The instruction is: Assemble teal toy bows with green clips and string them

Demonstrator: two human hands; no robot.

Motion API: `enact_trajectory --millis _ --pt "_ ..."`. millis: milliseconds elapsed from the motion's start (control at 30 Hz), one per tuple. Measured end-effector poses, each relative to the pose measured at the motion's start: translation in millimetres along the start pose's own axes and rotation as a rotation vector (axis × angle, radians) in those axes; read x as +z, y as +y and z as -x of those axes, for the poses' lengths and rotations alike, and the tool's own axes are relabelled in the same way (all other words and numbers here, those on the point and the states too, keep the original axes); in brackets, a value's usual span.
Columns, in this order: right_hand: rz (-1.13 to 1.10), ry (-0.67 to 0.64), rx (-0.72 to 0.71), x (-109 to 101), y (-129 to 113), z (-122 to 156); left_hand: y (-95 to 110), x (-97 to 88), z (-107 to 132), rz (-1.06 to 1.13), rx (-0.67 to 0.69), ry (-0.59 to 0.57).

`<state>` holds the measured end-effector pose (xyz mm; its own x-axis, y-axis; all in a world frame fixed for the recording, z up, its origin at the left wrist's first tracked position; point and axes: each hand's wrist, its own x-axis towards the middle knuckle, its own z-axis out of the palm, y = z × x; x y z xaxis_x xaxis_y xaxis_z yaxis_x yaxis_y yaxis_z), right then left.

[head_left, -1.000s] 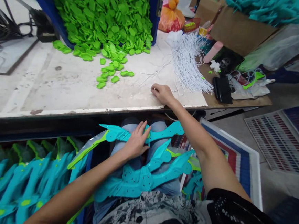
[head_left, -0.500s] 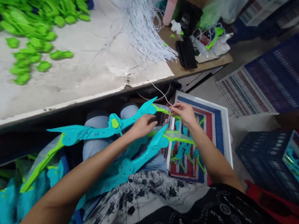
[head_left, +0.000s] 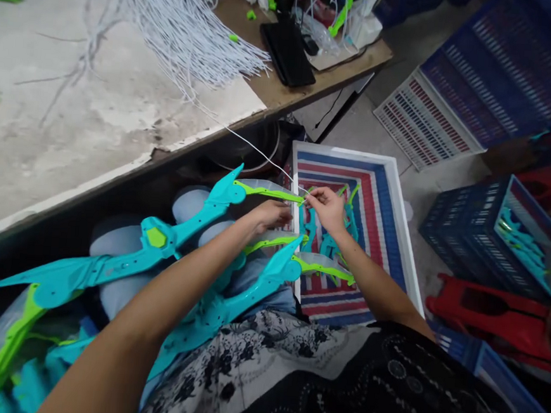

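A turquoise toy bow (head_left: 103,266) with a lime-green centre piece lies across the lap, its bright green tip piece (head_left: 271,194) stretching toward my hands. At the end of that tip, my right hand (head_left: 327,209) pinches a thin white string (head_left: 256,149) that runs back to the bundle on the table. Just below the green tip is my left hand (head_left: 271,215), fingers loosely bent and apart, with nothing visible in them. A second turquoise bow (head_left: 250,290) rests nearer the body, beneath my left forearm.
A bundle of white strings (head_left: 184,31) spreads over the table (head_left: 120,124), beside a black phone (head_left: 288,53). To the right stands a white-rimmed crate (head_left: 409,242) with a striped lining and bow parts inside. Blue crates (head_left: 469,228) and a red stool-like object (head_left: 491,312) are farther right.
The view has shifted, so the table and bows appear farther left. My right hand stays pinched at the bow's tip; my left hand has come nearer to it.
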<state>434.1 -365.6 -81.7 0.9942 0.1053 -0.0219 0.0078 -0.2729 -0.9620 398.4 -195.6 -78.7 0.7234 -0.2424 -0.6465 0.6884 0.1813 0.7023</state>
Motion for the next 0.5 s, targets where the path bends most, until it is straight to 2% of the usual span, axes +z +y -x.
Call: enact_trajectory --millis 67,167,300,500 --pt "0.047 0.011 -0.051 -0.5 8.4 3.8 1.1 9.0 -9.8 0.086 -0.088 -0.029" --pt "0.179 0.033 -0.160 -1.0 16.9 7.9 0.9 15.8 -17.1 0.195 -0.129 -0.055" --pt "0.318 0.054 -0.311 -1.2 20.7 9.4 -1.9 16.5 -21.9 0.281 -0.148 -0.063" --pt "0.409 0.071 -0.474 0.2 24.7 8.1 -3.8 17.0 -25.5 0.326 -0.150 -0.052"
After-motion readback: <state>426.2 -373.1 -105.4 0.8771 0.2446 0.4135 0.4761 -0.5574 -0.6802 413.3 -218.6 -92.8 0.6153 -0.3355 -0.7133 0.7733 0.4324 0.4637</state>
